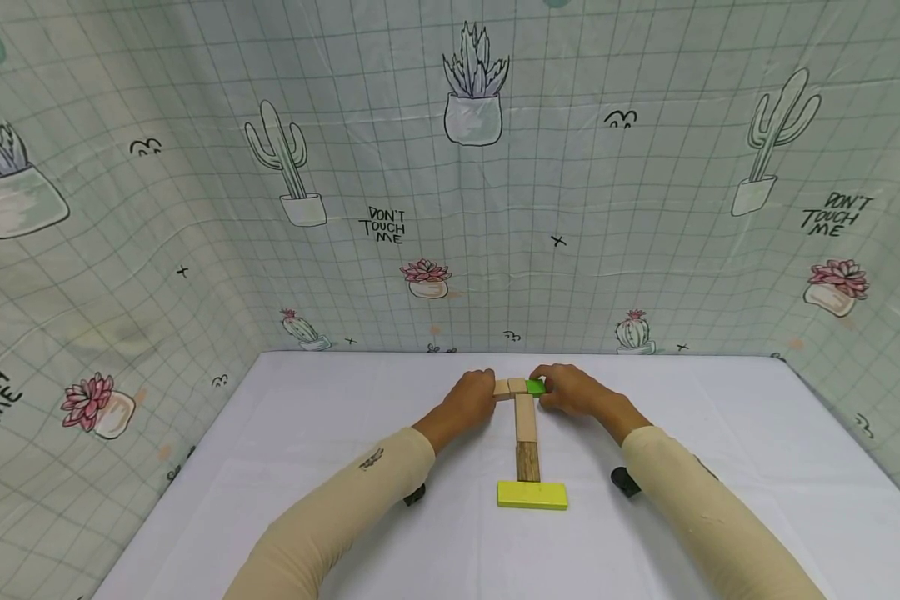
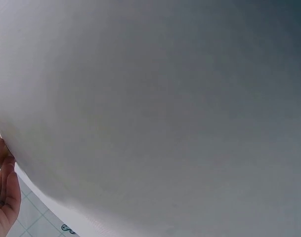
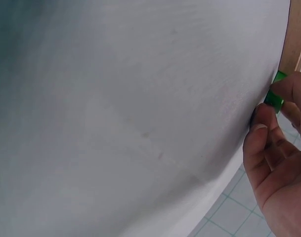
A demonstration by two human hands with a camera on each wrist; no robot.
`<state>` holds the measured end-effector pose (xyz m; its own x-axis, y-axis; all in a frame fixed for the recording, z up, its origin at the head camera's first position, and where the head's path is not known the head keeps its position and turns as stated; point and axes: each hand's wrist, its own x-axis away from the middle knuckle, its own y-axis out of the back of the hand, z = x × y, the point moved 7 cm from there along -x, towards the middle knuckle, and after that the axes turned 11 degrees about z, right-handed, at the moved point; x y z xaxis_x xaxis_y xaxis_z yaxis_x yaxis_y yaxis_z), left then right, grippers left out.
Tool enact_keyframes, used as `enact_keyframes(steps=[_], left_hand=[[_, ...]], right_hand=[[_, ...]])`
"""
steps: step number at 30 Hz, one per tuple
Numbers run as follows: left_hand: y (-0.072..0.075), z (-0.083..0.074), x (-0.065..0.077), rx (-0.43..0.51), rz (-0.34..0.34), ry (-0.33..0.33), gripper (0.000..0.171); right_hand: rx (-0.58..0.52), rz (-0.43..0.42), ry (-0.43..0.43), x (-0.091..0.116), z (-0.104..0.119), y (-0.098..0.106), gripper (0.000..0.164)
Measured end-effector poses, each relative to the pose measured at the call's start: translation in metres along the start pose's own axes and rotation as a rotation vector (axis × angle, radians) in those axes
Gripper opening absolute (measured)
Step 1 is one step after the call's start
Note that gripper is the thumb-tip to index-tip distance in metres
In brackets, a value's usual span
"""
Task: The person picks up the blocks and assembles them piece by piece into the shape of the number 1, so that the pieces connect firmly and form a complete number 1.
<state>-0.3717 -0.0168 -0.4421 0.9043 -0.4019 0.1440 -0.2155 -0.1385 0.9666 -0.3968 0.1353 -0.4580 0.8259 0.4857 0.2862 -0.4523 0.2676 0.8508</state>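
Toward the far side of the table, a short row of small blocks lies crosswise. My left hand (image 1: 471, 398) pinches the left end of the row, at a pale wooden block (image 1: 502, 389); in the left wrist view its curled fingers (image 2: 11, 197) show at the edge. A second pale block (image 1: 517, 386) sits in the middle. My right hand (image 1: 576, 390) pinches the green block (image 1: 536, 387) on the right, seen also in the right wrist view. Below the row, a long pale block (image 1: 525, 417), a dark brown block (image 1: 528, 462) and a crosswise yellow block (image 1: 532, 495) continue toward me.
A white cloth covers the table (image 1: 435, 550). Behind it and at both sides hangs a gridded sheet (image 1: 525, 183) with cactus drawings. Dark wrist devices show under the left sleeve (image 1: 360, 492) and beside the right sleeve (image 1: 705, 500).
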Motion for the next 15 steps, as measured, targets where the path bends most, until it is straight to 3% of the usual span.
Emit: enact_keyframes(steps=[15], left_hand=[[0.0020,-0.0006,0.0024,0.019,-0.004,-0.008,0.020]], right_hand=[[0.003,-0.001,-0.004,-0.0013,-0.0012,0.0000,0.040]])
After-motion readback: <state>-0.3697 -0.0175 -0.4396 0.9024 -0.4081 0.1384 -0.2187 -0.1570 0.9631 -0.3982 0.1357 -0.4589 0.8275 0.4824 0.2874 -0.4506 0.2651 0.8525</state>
